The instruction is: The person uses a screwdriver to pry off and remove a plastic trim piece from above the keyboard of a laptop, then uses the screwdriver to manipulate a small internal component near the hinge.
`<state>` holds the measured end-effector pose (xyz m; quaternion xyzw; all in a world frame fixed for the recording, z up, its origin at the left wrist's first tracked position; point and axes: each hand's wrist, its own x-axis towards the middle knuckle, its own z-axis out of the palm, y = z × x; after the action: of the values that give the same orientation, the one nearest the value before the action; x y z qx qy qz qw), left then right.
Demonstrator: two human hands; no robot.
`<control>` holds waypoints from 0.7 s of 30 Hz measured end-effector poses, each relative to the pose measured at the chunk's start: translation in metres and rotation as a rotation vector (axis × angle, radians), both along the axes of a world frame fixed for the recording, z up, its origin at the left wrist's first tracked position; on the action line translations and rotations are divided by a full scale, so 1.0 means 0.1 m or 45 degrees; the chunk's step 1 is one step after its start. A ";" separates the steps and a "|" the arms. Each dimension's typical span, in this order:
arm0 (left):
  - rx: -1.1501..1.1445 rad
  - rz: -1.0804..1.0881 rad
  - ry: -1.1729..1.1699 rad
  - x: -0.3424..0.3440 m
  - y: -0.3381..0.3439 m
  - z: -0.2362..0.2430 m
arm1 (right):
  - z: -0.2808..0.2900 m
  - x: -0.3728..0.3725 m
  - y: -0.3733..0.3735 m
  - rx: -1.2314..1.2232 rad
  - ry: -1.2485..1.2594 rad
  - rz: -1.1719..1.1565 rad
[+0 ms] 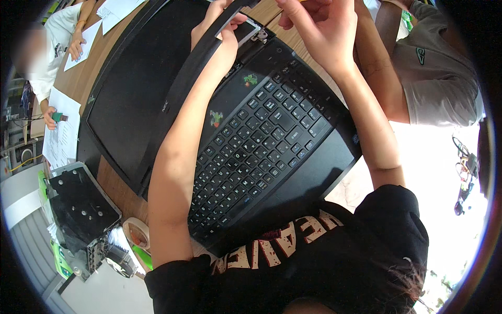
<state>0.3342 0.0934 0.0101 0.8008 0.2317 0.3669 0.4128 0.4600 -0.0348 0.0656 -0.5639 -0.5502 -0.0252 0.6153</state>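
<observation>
Left of the black laptop base with its dark lettered keyboard [261,141], a flat black rectangular panel [141,78] lies on the brown wooden bench [112,175]. A thin black plastic strip [183,89] crosses the left hand [228,42] near the base's far end; its grip cannot be told. Beyond that end, the right hand [329,31] bends its fingers, contents unclear.
</observation>
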 end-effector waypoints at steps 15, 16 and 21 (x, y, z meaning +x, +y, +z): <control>0.055 0.028 0.030 -0.01 -0.02 0.04 | -0.04 0.01 0.04 -0.027 -0.012 0.002; 0.060 0.024 0.007 -0.01 -0.02 0.03 | -0.05 0.01 0.05 -0.018 0.004 0.008; 0.123 -0.010 -0.044 -0.02 -0.01 0.01 | -0.04 -0.01 0.06 -0.026 -0.025 -0.023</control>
<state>0.3324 0.0929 0.0108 0.8143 0.2035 0.3897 0.3790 0.4590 -0.0284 0.0619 -0.5748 -0.5514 -0.0307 0.6038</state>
